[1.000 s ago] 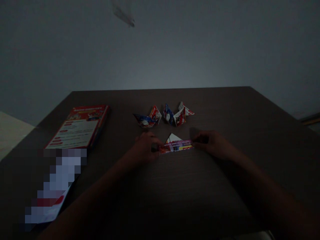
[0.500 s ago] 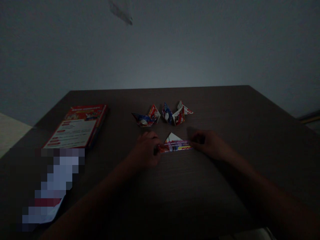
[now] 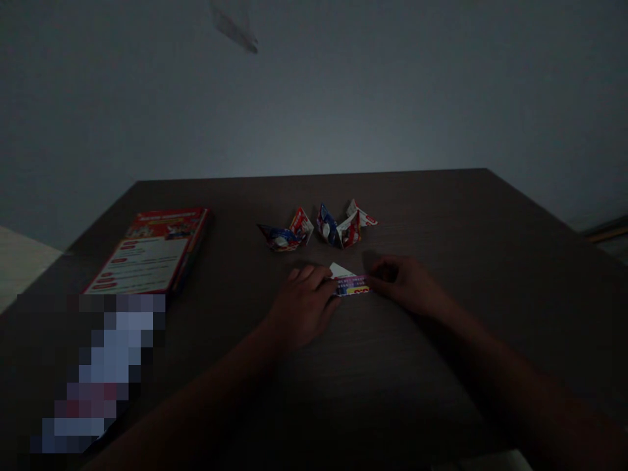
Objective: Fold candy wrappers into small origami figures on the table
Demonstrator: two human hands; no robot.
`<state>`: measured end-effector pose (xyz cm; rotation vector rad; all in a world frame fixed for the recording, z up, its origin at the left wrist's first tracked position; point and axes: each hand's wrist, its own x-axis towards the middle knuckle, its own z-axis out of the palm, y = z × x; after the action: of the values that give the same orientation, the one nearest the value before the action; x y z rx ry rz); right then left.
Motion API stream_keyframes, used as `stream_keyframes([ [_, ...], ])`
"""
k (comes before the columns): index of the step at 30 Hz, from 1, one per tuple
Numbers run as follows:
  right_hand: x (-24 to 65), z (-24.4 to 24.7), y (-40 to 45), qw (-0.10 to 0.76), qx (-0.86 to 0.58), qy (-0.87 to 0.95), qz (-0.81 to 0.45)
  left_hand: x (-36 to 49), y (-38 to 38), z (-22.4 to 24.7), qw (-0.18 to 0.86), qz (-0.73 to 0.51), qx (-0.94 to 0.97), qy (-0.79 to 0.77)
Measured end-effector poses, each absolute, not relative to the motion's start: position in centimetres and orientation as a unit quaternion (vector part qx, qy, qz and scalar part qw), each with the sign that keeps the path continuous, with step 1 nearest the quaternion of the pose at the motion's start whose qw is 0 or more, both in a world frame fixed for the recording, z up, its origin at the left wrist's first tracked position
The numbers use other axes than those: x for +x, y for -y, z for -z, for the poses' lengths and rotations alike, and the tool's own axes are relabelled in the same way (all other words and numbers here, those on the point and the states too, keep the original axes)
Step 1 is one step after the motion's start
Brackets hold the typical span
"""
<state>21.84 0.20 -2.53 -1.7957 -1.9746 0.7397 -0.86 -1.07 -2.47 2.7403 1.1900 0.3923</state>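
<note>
A small piece of folded printed paper (image 3: 352,286) lies on the table before me, with a white triangular point on its far side and a coloured band along its near side. My left hand (image 3: 305,306) rests over the left part of it, fingers stretched out and lying flat, hiding that end. At the right end, my right hand (image 3: 409,286) pinches the paper between thumb and fingers. Just beyond stand two folded paper shapes with pointed ends: a blue and red one (image 3: 287,237) on the left and a similar one (image 3: 346,229) on the right.
A stack of red-bordered printed booklets or sheets (image 3: 147,255) lies on the left of the dark wooden table (image 3: 441,216). Nearer to me, a pixelated whitish item (image 3: 110,356) sits below the stack. A grey wall (image 3: 373,85) rises behind the table.
My left hand has slid right from the paper's left end onto it, flattening out and covering more of it. My right hand stays pinched at the right end.
</note>
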Motion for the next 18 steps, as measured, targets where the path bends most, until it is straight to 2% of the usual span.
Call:
stream_keyframes([
  [18, 21.27, 2.41, -0.76, 0.175, -0.651, 0.696, -0.246, -0.82, 0.8, 2.58, 0.037, -0.109, 0.912, -0.393],
])
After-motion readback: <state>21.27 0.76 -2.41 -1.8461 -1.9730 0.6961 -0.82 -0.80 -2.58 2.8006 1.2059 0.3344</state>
